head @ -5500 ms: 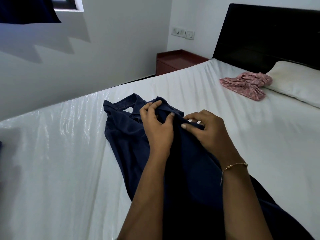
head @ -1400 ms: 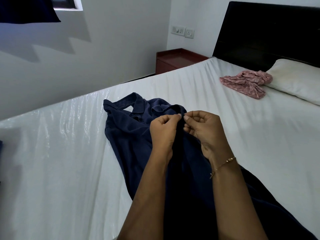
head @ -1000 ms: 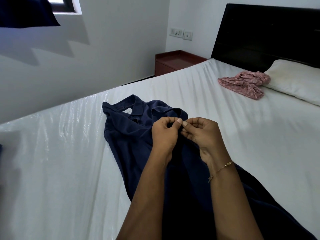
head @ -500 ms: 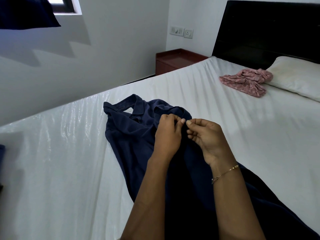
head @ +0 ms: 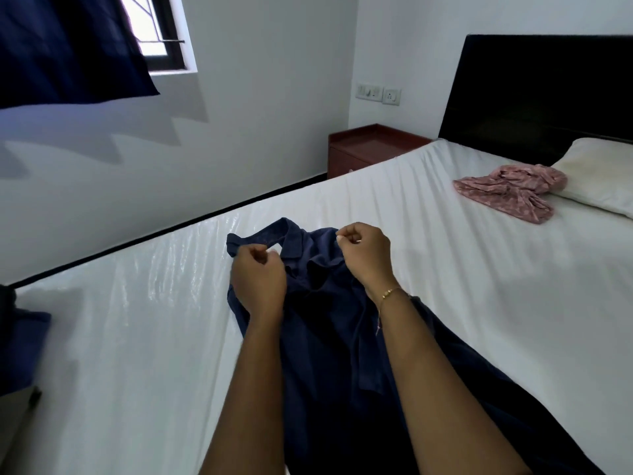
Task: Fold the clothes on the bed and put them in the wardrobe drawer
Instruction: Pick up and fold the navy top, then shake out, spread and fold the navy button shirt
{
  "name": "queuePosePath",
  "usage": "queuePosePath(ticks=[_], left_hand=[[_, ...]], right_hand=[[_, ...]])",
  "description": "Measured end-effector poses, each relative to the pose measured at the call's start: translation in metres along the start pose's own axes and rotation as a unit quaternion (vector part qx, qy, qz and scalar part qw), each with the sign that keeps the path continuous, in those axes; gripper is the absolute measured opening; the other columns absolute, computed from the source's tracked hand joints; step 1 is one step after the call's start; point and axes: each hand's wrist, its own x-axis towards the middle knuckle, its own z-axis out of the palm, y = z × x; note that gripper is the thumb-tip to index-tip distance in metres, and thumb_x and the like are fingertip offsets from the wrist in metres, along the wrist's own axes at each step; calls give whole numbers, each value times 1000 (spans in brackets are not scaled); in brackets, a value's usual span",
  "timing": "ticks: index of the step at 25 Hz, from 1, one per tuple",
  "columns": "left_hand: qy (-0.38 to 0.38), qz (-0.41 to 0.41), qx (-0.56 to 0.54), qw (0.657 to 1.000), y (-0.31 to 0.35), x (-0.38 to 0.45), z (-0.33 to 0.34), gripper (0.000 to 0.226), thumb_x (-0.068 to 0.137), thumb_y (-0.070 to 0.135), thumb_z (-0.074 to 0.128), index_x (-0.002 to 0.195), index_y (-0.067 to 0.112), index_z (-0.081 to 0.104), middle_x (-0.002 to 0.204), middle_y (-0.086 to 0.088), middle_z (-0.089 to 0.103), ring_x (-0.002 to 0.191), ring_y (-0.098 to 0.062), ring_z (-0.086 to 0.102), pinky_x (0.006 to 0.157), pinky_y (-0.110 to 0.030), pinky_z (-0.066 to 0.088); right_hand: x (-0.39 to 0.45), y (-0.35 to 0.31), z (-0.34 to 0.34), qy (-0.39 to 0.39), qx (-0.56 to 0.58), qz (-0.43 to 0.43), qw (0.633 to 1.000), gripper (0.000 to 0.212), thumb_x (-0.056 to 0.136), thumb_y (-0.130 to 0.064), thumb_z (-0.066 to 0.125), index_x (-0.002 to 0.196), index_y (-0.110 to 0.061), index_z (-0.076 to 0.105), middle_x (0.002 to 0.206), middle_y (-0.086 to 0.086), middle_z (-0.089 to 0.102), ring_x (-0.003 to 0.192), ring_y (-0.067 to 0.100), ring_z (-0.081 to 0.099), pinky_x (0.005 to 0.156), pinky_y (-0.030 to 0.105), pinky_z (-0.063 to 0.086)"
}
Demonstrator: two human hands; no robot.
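STEP: spreading navy polo shirt (head: pixel 329 323) on bed (head: pixel 144 303) | HANDS: left hand (head: pixel 258 281), right hand (head: pixel 366 255) apart, pinching shoulders | NEXT: needs flattening before folding; pink garment (head: pixel 507 192) at 2 o'clock waits

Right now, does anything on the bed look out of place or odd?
Nothing looks damaged or spilled. The pink garment lies crumpled against the pillow, unfolded. The navy shirt is rumpled, with both hands pinching it near the collar. That fits folding in progress.

Bed (head: pixel 445 269): shirt (head: pixel 329 337), pink garment (head: pixel 507 192), pillow (head: pixel 599 180).
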Motion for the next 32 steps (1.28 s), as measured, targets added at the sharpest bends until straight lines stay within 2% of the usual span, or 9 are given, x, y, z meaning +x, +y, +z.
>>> queuePosePath(ticks=[3,6,11,15,19,23,27,29,32], left_hand=[[10,-45,121,992,-21,57,0,30,89,20,54,116,6,56,119,-11,57,119,-32,46,92,-35,39],[-56,-103,214,970,-48,86,2,57,90,33,57,132,-3,42,136,-20,46,127,-37,41,100,-40,37],[-116,-151,151,970,-54,98,22,30,91,25,58,104,-2,61,97,-16,65,91,-32,62,78,-37,49],[-205,-289,-107,929,11,72,41,23,93,27,54,98,6,62,81,-13,67,71,-25,64,62,-31,49],[-277,-248,-158,915,113,20,70,32,100,21,40,86,0,58,69,-11,59,54,-18,60,51,-24,49],[-296,-208,-152,920,196,-31,84,40,102,21,32,129,-6,46,77,-3,50,67,-13,48,68,-30,43],[-305,-233,-266,884,293,-79,70,35,101,27,33,94,6,60,73,-8,63,62,-14,57,59,-23,44],[-306,-206,-290,883,325,-80,67,42,100,37,31,105,8,60,90,-6,65,75,-15,55,68,-26,41],[-319,-100,-276,901,409,-106,51,34,99,28,35,117,14,60,102,3,64,79,-15,48,68,-26,38]], right_hand=[[41,13,21,-48,-125,-45,990,18,90,-6,51,95,0,67,98,11,67,93,24,60,73,23,43],[76,48,49,-154,-224,-64,960,22,91,-15,54,106,-4,66,114,14,63,106,29,57,88,30,45],[96,84,77,-310,-343,-40,886,41,94,-40,49,132,-25,49,141,6,39,131,35,31,106,51,30],[92,50,57,-282,-139,-77,946,32,95,-37,47,113,-16,63,117,9,62,113,28,53,95,36,42],[89,-21,-14,-299,68,1,952,41,92,-48,47,98,-11,64,105,8,66,100,21,60,90,32,48],[92,-78,-110,-304,102,43,946,39,87,-47,57,91,-9,63,96,8,67,93,21,64,88,36,51],[82,-138,-203,-281,142,21,949,27,89,-28,61,111,-12,63,106,9,68,97,20,65,90,33,52],[86,-163,-222,-231,138,-17,963,31,85,-14,63,116,-14,60,106,10,68,99,23,65,91,37,52],[95,-232,-280,-153,148,-71,974,24,81,-5,57,102,-14,65,93,9,69,89,26,66,82,40,54]])
